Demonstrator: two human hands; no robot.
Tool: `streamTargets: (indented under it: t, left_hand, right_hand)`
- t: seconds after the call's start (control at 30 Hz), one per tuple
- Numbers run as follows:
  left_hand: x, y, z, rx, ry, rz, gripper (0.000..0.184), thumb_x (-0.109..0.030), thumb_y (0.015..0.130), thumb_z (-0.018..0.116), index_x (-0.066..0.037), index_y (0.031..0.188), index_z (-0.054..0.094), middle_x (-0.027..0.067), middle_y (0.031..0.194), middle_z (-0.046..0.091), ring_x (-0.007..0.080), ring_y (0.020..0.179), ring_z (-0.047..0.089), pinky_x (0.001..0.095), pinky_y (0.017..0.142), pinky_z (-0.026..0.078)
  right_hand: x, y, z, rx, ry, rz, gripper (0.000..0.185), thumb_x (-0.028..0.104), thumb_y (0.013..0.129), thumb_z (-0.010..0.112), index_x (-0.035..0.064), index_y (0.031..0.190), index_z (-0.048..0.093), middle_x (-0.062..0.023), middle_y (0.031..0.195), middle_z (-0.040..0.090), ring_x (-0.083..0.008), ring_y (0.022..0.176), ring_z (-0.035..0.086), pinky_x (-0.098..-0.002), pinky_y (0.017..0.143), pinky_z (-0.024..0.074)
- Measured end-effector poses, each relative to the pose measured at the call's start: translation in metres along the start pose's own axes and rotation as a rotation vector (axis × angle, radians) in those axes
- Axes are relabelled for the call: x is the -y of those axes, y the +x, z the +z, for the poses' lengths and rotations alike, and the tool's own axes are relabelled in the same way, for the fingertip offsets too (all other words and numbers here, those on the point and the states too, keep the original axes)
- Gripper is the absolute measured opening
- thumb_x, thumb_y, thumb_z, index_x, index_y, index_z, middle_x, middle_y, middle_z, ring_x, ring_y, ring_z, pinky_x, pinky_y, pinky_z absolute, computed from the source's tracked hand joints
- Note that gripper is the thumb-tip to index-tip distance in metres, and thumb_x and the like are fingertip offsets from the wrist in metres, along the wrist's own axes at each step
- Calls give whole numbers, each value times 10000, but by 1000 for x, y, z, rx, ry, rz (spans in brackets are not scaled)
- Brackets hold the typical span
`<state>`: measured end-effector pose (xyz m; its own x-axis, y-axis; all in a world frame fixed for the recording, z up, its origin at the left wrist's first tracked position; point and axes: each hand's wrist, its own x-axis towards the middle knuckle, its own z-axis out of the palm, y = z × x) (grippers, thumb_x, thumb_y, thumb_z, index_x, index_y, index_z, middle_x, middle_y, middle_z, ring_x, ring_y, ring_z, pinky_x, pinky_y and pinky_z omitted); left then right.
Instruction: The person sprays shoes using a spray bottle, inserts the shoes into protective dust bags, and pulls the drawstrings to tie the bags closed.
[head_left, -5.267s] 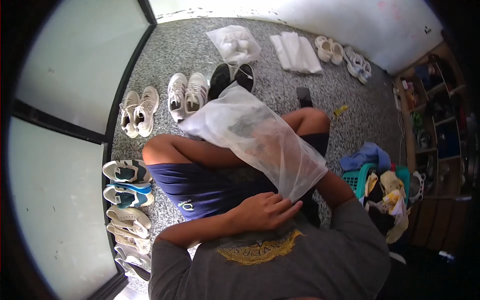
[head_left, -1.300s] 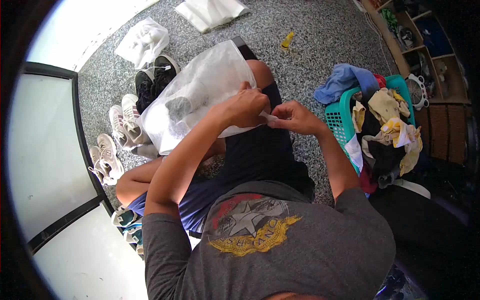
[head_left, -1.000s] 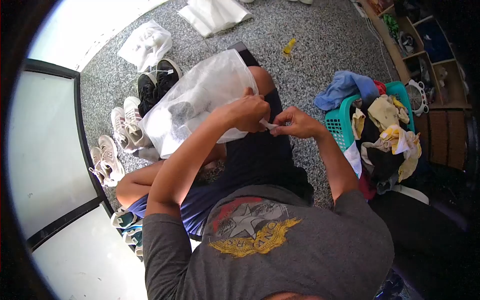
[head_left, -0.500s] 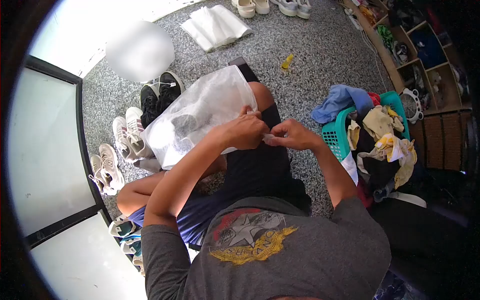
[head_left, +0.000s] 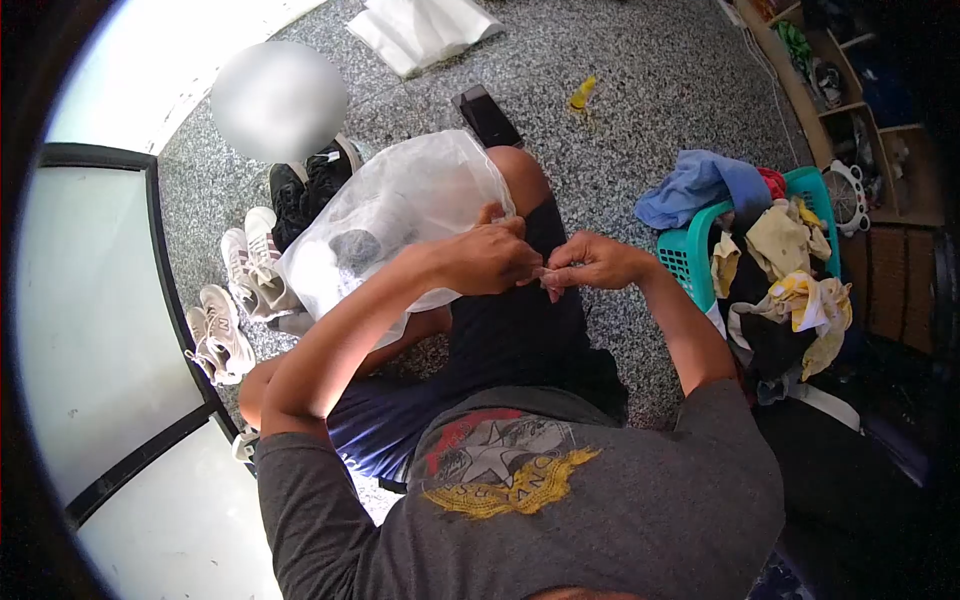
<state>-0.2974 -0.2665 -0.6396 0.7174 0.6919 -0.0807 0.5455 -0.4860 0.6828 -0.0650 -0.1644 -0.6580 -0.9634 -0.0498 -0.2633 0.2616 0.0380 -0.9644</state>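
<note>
A translucent white bag (head_left: pixel 430 175) lies across my lap, with a dark grey item (head_left: pixel 355 250) showing dimly through it. What that item is, I cannot make out. My left hand (head_left: pixel 485 255) is closed on the gathered edge of the bag at its right side. Close beside it, my right hand (head_left: pixel 595 262) pinches a thin twisted end of the same bag between thumb and fingers. The two hands nearly touch above my right thigh. My left fingertips are partly hidden.
Black shoes (head_left: pixel 300 205), striped white sneakers (head_left: pixel 258 265) and beige sneakers (head_left: pixel 222 335) line the left. Ahead lie folded white bags (head_left: pixel 420 35), a black phone-like object (head_left: pixel 487 117) and a yellow item (head_left: pixel 582 92). A teal basket (head_left: pixel 690 255) of cloths stands right, near shelves (head_left: pixel 875 115).
The view has shifted a little, so the phone-like object shows more and the far shoes are out of frame. My right fingers have come closer to my left hand.
</note>
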Motion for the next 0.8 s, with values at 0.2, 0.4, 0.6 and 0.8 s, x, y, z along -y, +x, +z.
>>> streamTargets:
  t: [0.2,0.4,0.6,0.8]
  left_hand:
    - [20,11,1,68,-78,46,72,-129,894,572,-152,828,590,10,819,590,251,947,474,464,878,285]
    - [26,3,-7,4,-45,35,101,-189,943,578,-134,875,627,33,883,608,243,969,488,472,884,297]
    - [21,5,-20,98,-135,-4,121,-185,977,557,-130,903,636,31,879,601,242,982,486,465,895,297]
    - [36,14,-12,104,-216,40,163,-227,974,558,-158,856,645,-6,847,624,231,984,500,478,881,307]
  right_hand:
    - [-16,5,-11,56,115,-26,374,306,1035,595,0,865,726,-31,806,716,-99,781,637,-294,751,502]
    - [-2,8,-4,-84,-84,-55,313,294,1009,633,17,910,738,-31,774,715,-107,713,631,-303,681,495]
    - [6,13,-5,-88,-59,1,341,277,1021,611,17,831,723,-60,748,705,-137,689,650,-332,661,503]
    - [-15,10,-18,14,92,-69,360,252,1035,586,7,804,714,-64,763,707,-158,817,663,-339,706,507]
